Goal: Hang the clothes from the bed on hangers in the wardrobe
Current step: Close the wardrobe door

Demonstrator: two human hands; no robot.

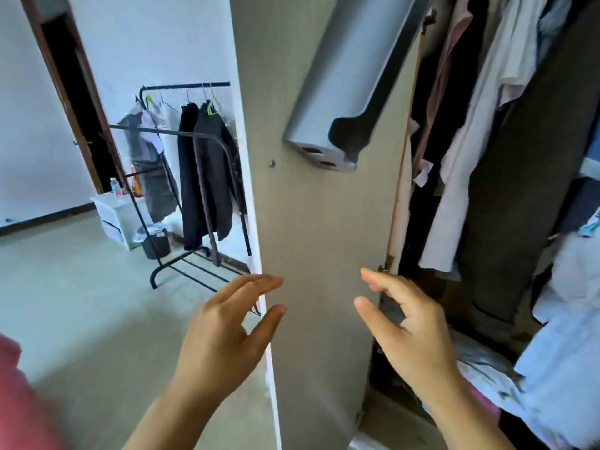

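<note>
Reaching empty hands [319,323] toward wardrobe door [321,228], hanging clothes [480,134] blurred

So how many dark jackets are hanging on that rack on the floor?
2: one dark jacket and a second dark jacket right of it, side by side on the rack. The wardrobe door may hide more.

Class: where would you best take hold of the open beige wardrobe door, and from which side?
Grip the beige wardrobe door by its free white left edge, level with the left hand, coming from the left; its hinges sit on the right.
</note>
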